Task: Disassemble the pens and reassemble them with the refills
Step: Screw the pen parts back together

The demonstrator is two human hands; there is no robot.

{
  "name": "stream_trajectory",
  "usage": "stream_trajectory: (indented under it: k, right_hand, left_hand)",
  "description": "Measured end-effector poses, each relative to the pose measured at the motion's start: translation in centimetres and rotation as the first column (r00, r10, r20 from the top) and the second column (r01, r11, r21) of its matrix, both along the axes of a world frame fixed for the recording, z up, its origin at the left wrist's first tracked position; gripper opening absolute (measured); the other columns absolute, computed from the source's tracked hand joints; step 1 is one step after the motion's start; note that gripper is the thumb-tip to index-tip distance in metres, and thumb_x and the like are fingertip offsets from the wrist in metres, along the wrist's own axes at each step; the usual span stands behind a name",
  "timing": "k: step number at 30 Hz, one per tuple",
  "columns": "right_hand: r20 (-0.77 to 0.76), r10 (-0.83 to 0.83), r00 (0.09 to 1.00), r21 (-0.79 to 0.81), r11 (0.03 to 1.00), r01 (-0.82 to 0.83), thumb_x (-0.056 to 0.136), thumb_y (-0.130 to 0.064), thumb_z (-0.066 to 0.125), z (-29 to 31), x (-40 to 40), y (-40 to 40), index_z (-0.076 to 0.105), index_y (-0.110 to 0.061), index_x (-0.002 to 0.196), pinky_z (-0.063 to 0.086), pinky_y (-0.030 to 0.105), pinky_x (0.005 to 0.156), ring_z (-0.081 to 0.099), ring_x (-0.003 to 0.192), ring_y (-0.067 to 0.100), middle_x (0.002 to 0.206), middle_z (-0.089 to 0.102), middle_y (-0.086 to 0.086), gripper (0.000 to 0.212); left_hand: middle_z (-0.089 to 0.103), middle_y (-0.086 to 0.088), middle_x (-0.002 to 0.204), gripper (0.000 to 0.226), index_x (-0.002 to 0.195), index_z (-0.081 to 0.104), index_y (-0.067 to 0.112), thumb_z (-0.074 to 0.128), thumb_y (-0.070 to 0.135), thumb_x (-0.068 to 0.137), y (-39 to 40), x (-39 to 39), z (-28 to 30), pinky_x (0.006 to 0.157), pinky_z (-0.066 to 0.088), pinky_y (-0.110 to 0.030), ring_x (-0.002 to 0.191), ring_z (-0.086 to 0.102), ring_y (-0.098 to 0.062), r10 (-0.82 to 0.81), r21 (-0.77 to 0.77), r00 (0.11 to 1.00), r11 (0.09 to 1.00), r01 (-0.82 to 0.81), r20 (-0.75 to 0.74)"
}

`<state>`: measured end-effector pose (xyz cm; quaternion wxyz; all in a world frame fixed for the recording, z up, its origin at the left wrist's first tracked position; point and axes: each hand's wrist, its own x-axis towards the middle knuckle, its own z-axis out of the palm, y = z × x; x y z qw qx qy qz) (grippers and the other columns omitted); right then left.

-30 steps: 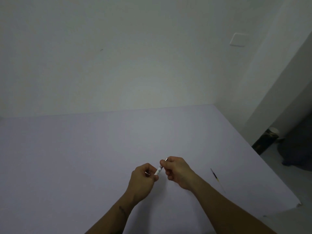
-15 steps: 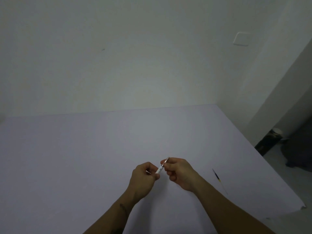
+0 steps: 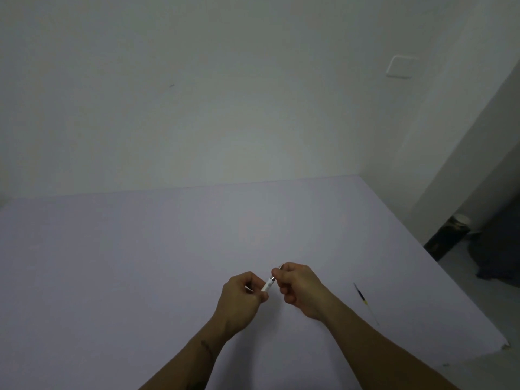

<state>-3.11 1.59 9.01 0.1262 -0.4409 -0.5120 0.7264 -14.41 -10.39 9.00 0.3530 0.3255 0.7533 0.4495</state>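
Note:
A white pen is held between both hands above the pale purple table. My left hand grips its lower barrel end. My right hand pinches the upper tip end, and a small metal point pokes out past its fingers. Most of the pen is hidden inside the two fists. A thin refill with a dark tip and a yellow band lies flat on the table to the right of my right forearm.
The table meets a white wall at the back. Its right edge runs diagonally down to a corner at the lower right. Beyond that edge, a dark cylindrical container stands on the floor beside dark fabric.
Both hands stay closed on the pen at nearly the same spot; only the fingers shift slightly. The refill on the table has not moved.

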Motion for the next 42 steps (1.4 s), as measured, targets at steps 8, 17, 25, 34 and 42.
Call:
stream_trajectory:
  k: [8,17,25,34,42]
  right_hand:
    - [0.016,-0.002,1.000,0.004,1.000,0.002,0.088,-0.009,0.066,0.1,0.1,-0.1,0.062,-0.005,0.075,0.031,0.024,0.045,0.040,0.051,0.013,0.062,0.048,0.005,0.015]
    - [0.027,0.029,0.999,-0.012,1.000,-0.028,0.090,-0.008,0.063,-0.2,-0.1,-0.7,0.063,-0.005,0.080,0.033,0.024,0.043,0.042,0.051,0.013,0.062,0.049,0.005,0.010]
    - [-0.006,-0.014,1.000,0.017,1.000,0.014,0.088,-0.005,0.064,-0.5,0.3,-0.8,0.067,-0.005,0.073,0.034,0.023,0.042,0.042,0.049,0.013,0.058,0.049,0.004,0.016]
    - [-0.140,-0.003,0.990,-0.148,0.989,-0.018,0.092,-0.001,0.057,-0.5,1.1,-0.9,0.074,-0.006,0.108,0.038,0.023,0.049,0.051,0.059,0.013,0.069,0.062,0.002,0.023]
    - [-0.007,-0.061,0.998,0.001,0.998,0.061,0.088,-0.010,0.068,-1.0,0.7,-1.7,0.063,-0.013,0.061,0.033,0.024,0.042,0.040,0.050,0.013,0.057,0.045,0.003,0.028]
  left_hand:
    - [0.064,0.001,0.072,0.013,0.074,0.067,0.018,0.073,0.008,0.080,0.0,0.1,-0.1,0.054,0.042,-0.021,0.059,0.053,-0.011,0.002,-0.022,0.999,1.000,-0.003,-0.034]
    - [0.064,0.002,0.072,0.015,0.072,0.066,0.019,0.072,0.007,0.080,-0.2,0.1,-0.5,0.056,0.046,-0.023,0.059,0.054,-0.011,-0.007,-0.027,1.000,1.000,0.006,-0.023]
    - [0.064,0.002,0.072,0.014,0.072,0.067,0.019,0.072,0.008,0.079,-0.3,0.2,-0.5,0.055,0.043,-0.023,0.058,0.053,-0.010,-0.001,-0.020,1.000,1.000,0.000,-0.019]
    - [0.065,0.001,0.073,0.018,0.070,0.066,0.022,0.073,0.008,0.080,-0.2,0.3,-0.3,0.059,0.045,-0.023,0.065,0.058,-0.013,0.024,-0.014,0.999,1.000,-0.024,-0.029]
    - [0.065,0.001,0.075,0.016,0.073,0.066,0.020,0.073,0.008,0.080,-0.6,0.8,-0.5,0.059,0.046,-0.023,0.065,0.057,-0.013,-0.009,-0.027,0.999,1.000,0.008,-0.047]
